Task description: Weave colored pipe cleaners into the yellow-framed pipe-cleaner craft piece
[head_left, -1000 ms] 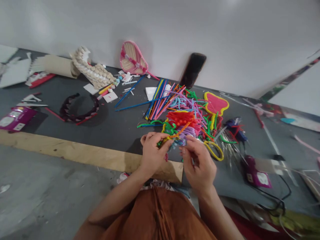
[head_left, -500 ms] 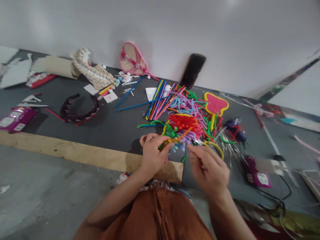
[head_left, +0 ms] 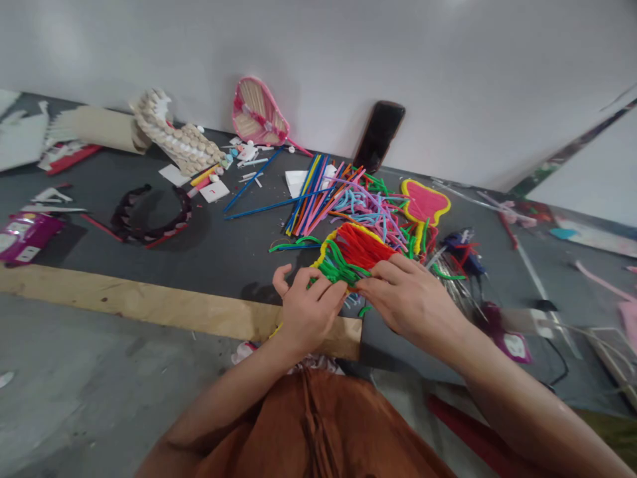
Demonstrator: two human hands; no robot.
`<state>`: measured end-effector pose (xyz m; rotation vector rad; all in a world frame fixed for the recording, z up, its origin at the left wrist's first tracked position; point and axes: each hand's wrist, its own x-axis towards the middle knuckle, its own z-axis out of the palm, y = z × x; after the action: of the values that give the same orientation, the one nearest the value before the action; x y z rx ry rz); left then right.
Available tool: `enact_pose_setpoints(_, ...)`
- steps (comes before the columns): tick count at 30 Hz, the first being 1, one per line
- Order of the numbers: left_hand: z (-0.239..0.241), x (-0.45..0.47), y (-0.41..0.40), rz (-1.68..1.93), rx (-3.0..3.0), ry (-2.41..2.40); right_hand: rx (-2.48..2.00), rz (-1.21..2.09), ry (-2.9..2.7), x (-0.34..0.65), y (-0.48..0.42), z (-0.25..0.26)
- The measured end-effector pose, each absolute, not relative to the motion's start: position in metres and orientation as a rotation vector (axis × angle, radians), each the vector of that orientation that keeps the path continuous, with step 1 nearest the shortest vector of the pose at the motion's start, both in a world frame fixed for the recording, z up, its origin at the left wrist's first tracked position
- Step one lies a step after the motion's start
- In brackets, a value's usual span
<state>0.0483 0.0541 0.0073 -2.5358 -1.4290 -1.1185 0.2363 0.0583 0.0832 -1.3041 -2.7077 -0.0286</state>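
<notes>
Between my hands is a pipe-cleaner piece (head_left: 365, 246) with red strands, green strands and a yellow edge. My left hand (head_left: 309, 307) is closed on its near left side, the little finger sticking out. My right hand (head_left: 405, 289) pinches its near right side, fingertips close to those of the left. The near edge of the piece is partly hidden by my fingers. Just beyond it lies a heap of loose pipe cleaners (head_left: 311, 199) in blue, pink, purple and orange. A pink shape with a yellow border (head_left: 424, 201) rests to the right of the heap.
A phone (head_left: 379, 136) leans on the wall behind the heap, with a pink leaf-shaped fan (head_left: 259, 113) to its left. On the left are a dark headband (head_left: 152, 232) and a purple glue-gun-like tool (head_left: 30, 236). A wooden strip (head_left: 149, 295) runs along the table's front edge.
My right hand has moved left and forward onto the pipe-cleaner piece. The piece now shows its red and green strands more flatly, facing up. The view has shifted slightly.
</notes>
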Motion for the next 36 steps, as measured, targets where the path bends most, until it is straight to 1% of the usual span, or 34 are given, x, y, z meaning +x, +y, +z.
enact_pose_setpoints(5,0.012,0.05,0.052,-1.051,-2.554,-1.373,-1.377,0.034,-2.712,0.239,0.06,0.08)
enact_pose_setpoints(10,0.012,0.053,0.055,-1.115,-2.632,-1.409,-1.429,-0.166,-2.632,0.237,0.054,0.078)
enact_pose_setpoints(13,0.01,0.053,0.057,-1.183,-2.691,-1.434,-1.343,-0.254,-2.645,0.234,0.054,0.084)
enact_pose_setpoints(15,0.011,0.053,0.059,-1.186,-2.792,-1.448,-1.211,-0.198,-2.721,0.233,0.059,0.091)
enact_pose_setpoints(18,0.013,0.052,0.058,-1.135,-3.027,-1.477,-1.116,0.051,-2.822,0.233,0.074,0.104)
enact_pose_setpoints(23,0.023,0.047,0.058,-1.027,-3.153,-1.513,-1.327,0.655,-2.789,0.234,0.099,0.113)
enact_pose_setpoints(27,0.029,0.041,0.059,-0.981,-3.177,-1.376,-1.349,1.155,-2.705,0.235,0.104,0.109)
enact_pose_setpoints(30,0.031,0.037,0.058,-0.974,-3.285,-1.275,-1.356,1.465,-2.613,0.236,0.099,0.1)
enact_pose_setpoints(33,0.034,0.034,0.056,-0.873,-3.441,-1.21,-1.36,1.678,-2.444,0.236,0.091,0.09)
enact_pose_setpoints(36,0.036,0.033,0.054,-0.788,-3.529,-1.204,-1.388,1.759,-2.354,0.234,0.086,0.082)
